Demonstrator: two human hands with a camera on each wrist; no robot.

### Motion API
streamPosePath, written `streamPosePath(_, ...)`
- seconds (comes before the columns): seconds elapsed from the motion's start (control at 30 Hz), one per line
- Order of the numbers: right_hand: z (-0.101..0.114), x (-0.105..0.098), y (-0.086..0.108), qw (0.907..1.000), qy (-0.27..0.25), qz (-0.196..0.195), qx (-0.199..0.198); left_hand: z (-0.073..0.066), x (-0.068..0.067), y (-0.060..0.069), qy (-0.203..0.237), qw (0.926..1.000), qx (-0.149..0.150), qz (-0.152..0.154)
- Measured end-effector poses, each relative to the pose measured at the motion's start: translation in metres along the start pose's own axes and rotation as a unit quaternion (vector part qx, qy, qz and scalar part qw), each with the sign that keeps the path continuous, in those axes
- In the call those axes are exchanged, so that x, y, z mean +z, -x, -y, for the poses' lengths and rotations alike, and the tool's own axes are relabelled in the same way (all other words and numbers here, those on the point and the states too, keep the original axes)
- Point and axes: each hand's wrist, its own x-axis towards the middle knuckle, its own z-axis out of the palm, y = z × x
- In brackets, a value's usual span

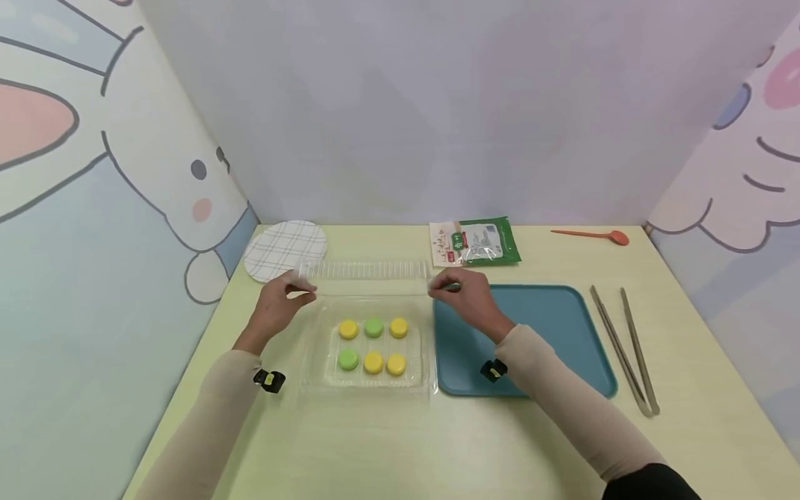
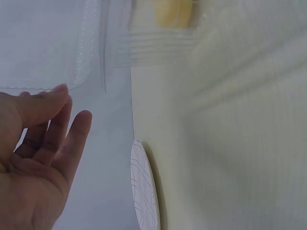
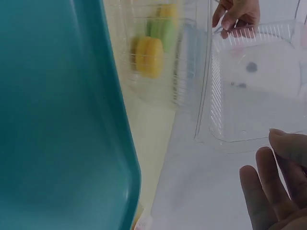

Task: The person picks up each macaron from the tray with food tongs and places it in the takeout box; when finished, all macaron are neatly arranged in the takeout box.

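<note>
A clear plastic box sits on the table with its hinged lid raised at the far side. Inside lie several yellow macarons and green macarons in two rows; the right wrist view shows a yellow macaron through the box wall. My left hand pinches the lid's left edge between thumb and fingers. At the opposite edge, my right hand pinches the lid, its thumb and index finger at the rim in the right wrist view.
Right of the box lies a blue tray, partly under my right arm. Metal tongs rest beyond it. Along the back are a round checked plate, a green-and-white packet and a red spoon.
</note>
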Motion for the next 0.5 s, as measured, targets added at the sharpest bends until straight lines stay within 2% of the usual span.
streamPosePath(0.13, -0.004, -0.003, 0.013, 0.9983, 0.045, 0.004, -0.035, -0.002, 0.003, 0.007, -0.019, 0.9998, 0.002, -0.001)
streamPosePath(0.27, -0.011, -0.002, 0.024, 0.9899, 0.105, 0.012, -0.095, -0.002, 0.005, 0.017, -0.006, 0.9994, 0.035, 0.003)
streamPosePath(0.33, -0.014, 0.0, 0.027, 0.981, 0.142, 0.023, -0.13, 0.0, 0.007, 0.025, -0.002, 0.9994, 0.034, 0.004)
streamPosePath(0.4, -0.017, 0.001, 0.028, 0.9686, 0.179, 0.031, -0.169, 0.003, 0.009, 0.034, 0.003, 0.9997, 0.024, 0.002)
streamPosePath(0.5, -0.02, 0.004, 0.032, 0.9487, 0.223, 0.029, -0.222, 0.007, 0.012, 0.043, -0.008, 0.9994, 0.033, -0.001)
